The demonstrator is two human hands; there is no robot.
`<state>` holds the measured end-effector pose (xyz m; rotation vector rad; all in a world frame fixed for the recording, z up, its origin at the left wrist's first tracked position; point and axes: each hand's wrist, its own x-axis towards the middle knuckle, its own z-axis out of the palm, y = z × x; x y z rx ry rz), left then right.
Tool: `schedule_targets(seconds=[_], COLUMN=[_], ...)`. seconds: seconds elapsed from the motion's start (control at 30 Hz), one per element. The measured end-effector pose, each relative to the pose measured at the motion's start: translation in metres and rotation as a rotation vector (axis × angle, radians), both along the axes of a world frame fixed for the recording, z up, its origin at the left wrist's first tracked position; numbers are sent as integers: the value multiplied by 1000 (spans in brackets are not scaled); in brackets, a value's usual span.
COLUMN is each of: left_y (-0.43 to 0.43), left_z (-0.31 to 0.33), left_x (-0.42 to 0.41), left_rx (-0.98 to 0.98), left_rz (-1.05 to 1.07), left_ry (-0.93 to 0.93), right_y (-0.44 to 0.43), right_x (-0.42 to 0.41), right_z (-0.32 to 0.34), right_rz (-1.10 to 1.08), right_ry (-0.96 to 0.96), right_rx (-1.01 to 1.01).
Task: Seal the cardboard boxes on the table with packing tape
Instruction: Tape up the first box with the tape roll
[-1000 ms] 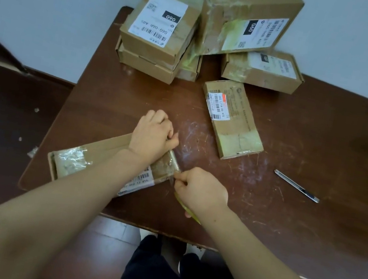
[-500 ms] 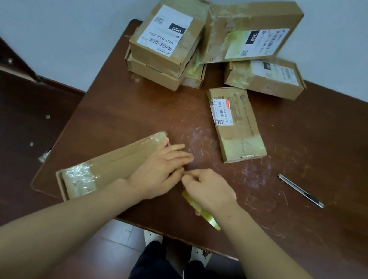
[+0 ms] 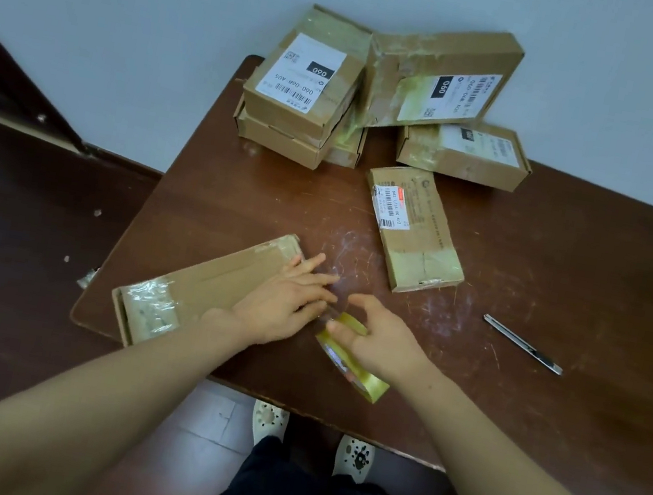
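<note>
A long flat cardboard box point(image 3: 196, 290) lies at the table's near left, clear tape over both its ends. My left hand point(image 3: 285, 301) lies flat on its right end, fingers straight and spread past the box edge. My right hand point(image 3: 379, 334) curls its fingers over a yellowish roll of packing tape point(image 3: 353, 360) standing on the brown table point(image 3: 547, 284) just right of the box. A short clear strip seems to run from the roll toward my left fingers.
A taped box with a label point(image 3: 414, 231) lies beyond my hands. Several more boxes point(image 3: 381, 92) are stacked against the wall at the back. A utility knife point(image 3: 522, 344) lies to the right. The table's near edge is just below my wrists.
My left hand went from gripping the box's end to lying flat with straight fingers. The box was turned over, label side down. My right hand shifted right and the tape roll came into view.
</note>
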<state>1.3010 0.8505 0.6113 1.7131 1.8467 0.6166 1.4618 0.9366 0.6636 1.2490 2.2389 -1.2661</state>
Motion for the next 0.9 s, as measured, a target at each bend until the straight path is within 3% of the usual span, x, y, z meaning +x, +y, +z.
schedule_targets(seconds=[0.07, 0.17, 0.27, 0.33, 0.47, 0.57, 0.63, 0.8, 0.9], left_y=[-8, -24, -20, -14, -14, -12, -11, -20, -18], left_z=[0, 4, 14, 27, 66, 89, 96, 76, 64], left_x=[-5, -7, -8, -20, -50, -60, -57, -19, -25], left_rx=[-132, -410, -522, -583, -672, -547, -449, -226, -217], left_rz=[-1, 159, 233, 175, 194, 249, 290, 322, 353], left_ry=[121, 467, 481, 349, -302, -350, -175, 702, 827], right_y=[3, 2, 3, 10, 27, 31, 32, 36, 36], right_x=[2, 1, -3, -6, -19, -45, -63, -90, -92], right_z=[-2, 1, 13, 31, 76, 90, 96, 105, 107], right_rz=[-22, -40, -16, -62, -243, -179, -185, -161, -108], right_ry=[27, 60, 89, 162, 316, 304, 337, 375, 387], right_rx=[-6, -38, -35, -47, -252, -206, -218, -225, -293])
